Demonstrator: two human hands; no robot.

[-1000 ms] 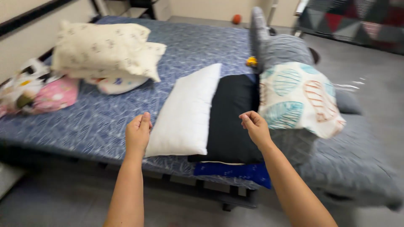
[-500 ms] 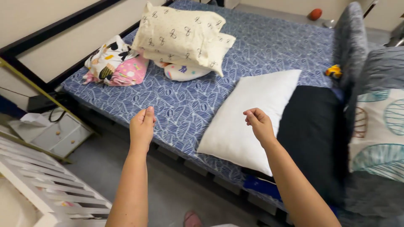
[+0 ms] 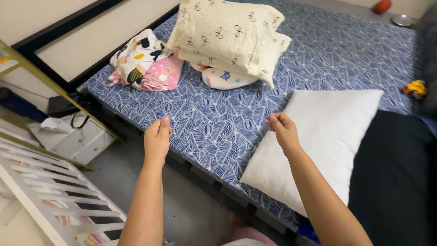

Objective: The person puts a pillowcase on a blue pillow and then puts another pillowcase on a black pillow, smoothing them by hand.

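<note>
The plain white rectangular pillow [image 3: 318,146] lies at the centre right of the frame on the blue leaf-patterned bed sheet [image 3: 218,123], its near corner over the mattress edge. My right hand [image 3: 283,130] hovers just left of it, fingers curled into a loose empty fist; my left hand [image 3: 157,139] hangs at lower centre over the bed's edge, fingers together, holding nothing. To take the pillow cleanly I judge I should grip both short ends. The black cushion [image 3: 396,182] at the right is cut off, and the cream patterned pillows [image 3: 227,36] in the upper middle hide what lies beneath.
</note>
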